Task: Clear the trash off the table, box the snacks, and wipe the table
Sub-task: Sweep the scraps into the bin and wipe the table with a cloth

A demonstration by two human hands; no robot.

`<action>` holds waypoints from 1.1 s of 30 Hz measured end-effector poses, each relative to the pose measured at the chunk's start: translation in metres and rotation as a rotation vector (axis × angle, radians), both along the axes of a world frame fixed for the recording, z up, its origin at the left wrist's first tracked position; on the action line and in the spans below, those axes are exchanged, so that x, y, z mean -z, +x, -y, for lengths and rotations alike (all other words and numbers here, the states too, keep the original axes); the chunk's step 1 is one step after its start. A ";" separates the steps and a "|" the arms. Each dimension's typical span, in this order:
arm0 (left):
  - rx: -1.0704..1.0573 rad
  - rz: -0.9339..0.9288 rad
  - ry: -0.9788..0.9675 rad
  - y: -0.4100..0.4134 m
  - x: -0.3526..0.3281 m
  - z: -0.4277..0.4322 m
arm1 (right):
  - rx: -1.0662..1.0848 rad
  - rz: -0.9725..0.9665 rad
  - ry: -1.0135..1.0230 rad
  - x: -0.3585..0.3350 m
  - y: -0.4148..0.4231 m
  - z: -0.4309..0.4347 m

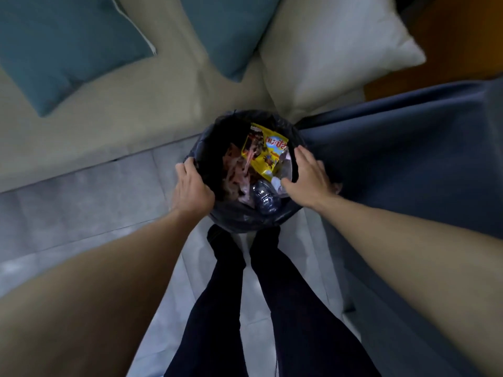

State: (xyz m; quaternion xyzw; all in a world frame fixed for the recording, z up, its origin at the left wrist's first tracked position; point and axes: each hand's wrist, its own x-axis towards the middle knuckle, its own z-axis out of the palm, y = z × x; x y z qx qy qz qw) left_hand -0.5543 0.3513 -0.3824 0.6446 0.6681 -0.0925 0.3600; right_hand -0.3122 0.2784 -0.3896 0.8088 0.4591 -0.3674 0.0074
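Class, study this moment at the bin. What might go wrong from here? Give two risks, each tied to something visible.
1. Only the left hand grips the rim of the black bag; the right hand is open over the opposite side. Lifted like this, the bag could tip and spill.
2. The yellow wrapper stands high near the rim and might slip out as the bag is gathered.

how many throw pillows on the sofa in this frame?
3. Left teal pillow at the sofa's left end, middle teal pillow beside it, white pillow on the right. Others may lie beyond the frame's edge.
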 end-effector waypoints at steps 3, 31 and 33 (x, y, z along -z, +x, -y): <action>-0.020 0.008 -0.053 0.005 0.046 -0.008 | 0.005 -0.013 -0.021 0.049 0.001 -0.006; 0.346 -0.050 -0.279 0.010 0.130 -0.072 | 0.073 -0.261 -0.060 0.122 -0.016 -0.058; 0.431 -0.080 -0.161 0.017 0.092 -0.082 | 0.085 -0.248 -0.017 0.086 -0.016 -0.065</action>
